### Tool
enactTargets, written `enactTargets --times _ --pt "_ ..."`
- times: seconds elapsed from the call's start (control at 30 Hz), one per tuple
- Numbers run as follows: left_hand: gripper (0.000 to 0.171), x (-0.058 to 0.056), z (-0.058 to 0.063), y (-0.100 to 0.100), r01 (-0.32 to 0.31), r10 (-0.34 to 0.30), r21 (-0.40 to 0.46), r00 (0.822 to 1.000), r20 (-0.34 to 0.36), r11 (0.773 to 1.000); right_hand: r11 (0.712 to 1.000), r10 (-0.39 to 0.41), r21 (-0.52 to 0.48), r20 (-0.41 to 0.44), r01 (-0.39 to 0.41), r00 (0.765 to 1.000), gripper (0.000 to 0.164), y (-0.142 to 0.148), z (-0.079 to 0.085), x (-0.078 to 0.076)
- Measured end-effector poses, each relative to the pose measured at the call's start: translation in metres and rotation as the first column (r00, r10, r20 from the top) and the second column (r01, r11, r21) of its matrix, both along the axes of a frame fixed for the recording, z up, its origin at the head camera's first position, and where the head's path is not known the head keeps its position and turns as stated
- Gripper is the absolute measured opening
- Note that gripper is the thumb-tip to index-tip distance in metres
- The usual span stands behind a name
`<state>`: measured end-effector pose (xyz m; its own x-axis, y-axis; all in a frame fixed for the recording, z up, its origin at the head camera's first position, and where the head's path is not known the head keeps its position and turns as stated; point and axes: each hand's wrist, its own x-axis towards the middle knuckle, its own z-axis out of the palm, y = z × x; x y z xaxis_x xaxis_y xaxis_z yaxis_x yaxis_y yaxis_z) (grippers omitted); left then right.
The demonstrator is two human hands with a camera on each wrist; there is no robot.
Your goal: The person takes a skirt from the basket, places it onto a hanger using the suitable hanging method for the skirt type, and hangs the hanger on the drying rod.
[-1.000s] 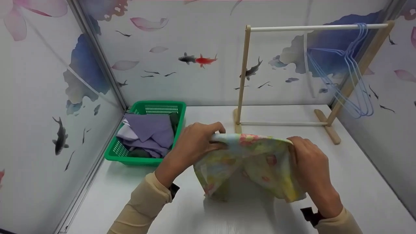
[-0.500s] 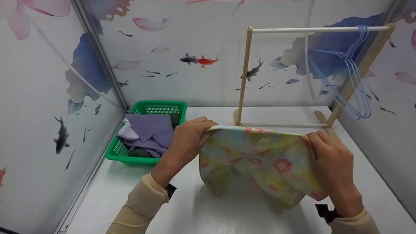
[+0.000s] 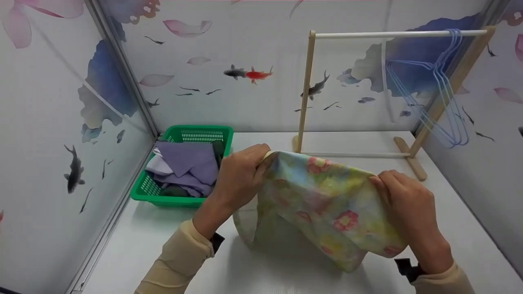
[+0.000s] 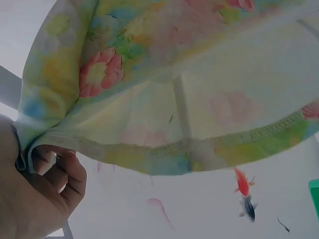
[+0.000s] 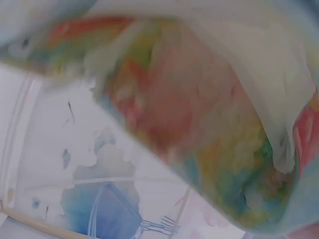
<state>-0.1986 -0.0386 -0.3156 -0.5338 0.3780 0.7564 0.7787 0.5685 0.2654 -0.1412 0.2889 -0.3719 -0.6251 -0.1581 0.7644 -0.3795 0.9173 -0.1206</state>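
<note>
Yellow-green floral cloth [image 3: 327, 196] hanging above worktop [image 3: 139, 245], its upper edge running between both grips. Left grip [image 3: 237, 177] pinching upper left edge, fingers curling; right grip [image 3: 410, 204] pinching upper right edge, sitting slightly lower. Left wrist angling up and rightward from beige sleeve [image 3: 179, 257]; right wrist angling up and leftward.

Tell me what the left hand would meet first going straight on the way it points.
Beyond the floral cloth in its grip, the left hand would probably meet the rack's left post first, though depth is unclear and it might pass by toward the back wall.
</note>
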Motion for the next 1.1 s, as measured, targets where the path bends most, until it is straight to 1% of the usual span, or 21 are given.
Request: enactTargets --times 0.07,0.2,0.27,0.33,0.4,0.47,0.57,0.63,0.77,0.83,0.9,0.93,1.03,1.1 --pt "0.037 0.002 0.002 0.002 0.007 -0.007 0.023 1.000 0.027 1.000 1.000 0.007 0.003 0.007 -0.007 1.000 0.014 -0.003 -0.004 -0.002" --pt "0.041 0.006 0.003 0.006 0.028 -0.033 0.044 0.992 0.118 0.999 0.999 0.035 0.034 0.052 -0.036 0.998 0.009 -0.011 -0.013 -0.003" --pt "0.041 0.006 0.001 0.009 0.047 -0.054 0.048 0.985 0.161 0.998 0.997 0.054 0.050 0.068 -0.057 0.996 0.009 -0.016 -0.017 -0.004" --pt "0.037 0.007 0.000 0.011 0.067 -0.078 0.061 0.978 0.191 0.996 0.995 0.065 0.068 0.081 -0.071 0.995 0.010 -0.020 -0.020 -0.004" --pt "0.029 0.006 -0.001 0.013 0.093 -0.111 0.085 0.968 0.226 0.992 0.994 0.074 0.077 0.091 -0.081 0.993 0.009 -0.023 -0.022 -0.003" --pt "0.023 0.005 -0.002 0.015 0.120 -0.147 0.115 0.954 0.262 0.986 0.992 0.085 0.084 0.100 -0.094 0.991 0.010 -0.028 -0.021 -0.002" --pt "0.024 0.005 -0.003 0.017 0.150 -0.192 0.153 0.931 0.311 0.977 0.988 0.113 0.093 0.111 -0.124 0.987 0.011 -0.036 -0.018 0.002" --pt "0.024 0.006 -0.002 0.019 0.168 -0.218 0.175 0.921 0.323 0.970 0.984 0.141 0.099 0.097 -0.151 0.985 0.011 -0.041 -0.016 0.005" --pt "0.025 0.006 -0.001 0.021 0.184 -0.244 0.204 0.915 0.322 0.961 0.977 0.181 0.103 0.063 -0.187 0.981 0.013 -0.049 -0.010 0.011" --pt "0.027 0.006 0.000 0.021 0.187 -0.250 0.213 0.912 0.325 0.959 0.975 0.191 0.100 0.073 -0.198 0.979 0.016 -0.051 -0.010 0.013" --pt "0.027 0.006 0.001 0.021 0.194 -0.262 0.221 0.905 0.335 0.956 0.973 0.200 0.095 0.124 -0.212 0.972 0.024 -0.053 -0.012 0.014" --pt "0.027 0.006 0.001 0.021 0.200 -0.270 0.227 0.900 0.341 0.953 0.971 0.199 0.101 0.159 -0.217 0.967 0.031 -0.053 -0.015 0.014" --pt "0.027 0.007 0.003 0.019 0.233 -0.314 0.254 0.879 0.358 0.939 0.965 0.184 0.131 0.278 -0.227 0.943 0.055 -0.054 -0.029 0.009" --pt "0.027 0.008 0.005 0.018 0.260 -0.351 0.276 0.864 0.362 0.925 0.963 0.161 0.155 0.329 -0.221 0.931 0.067 -0.052 -0.044 0.001"
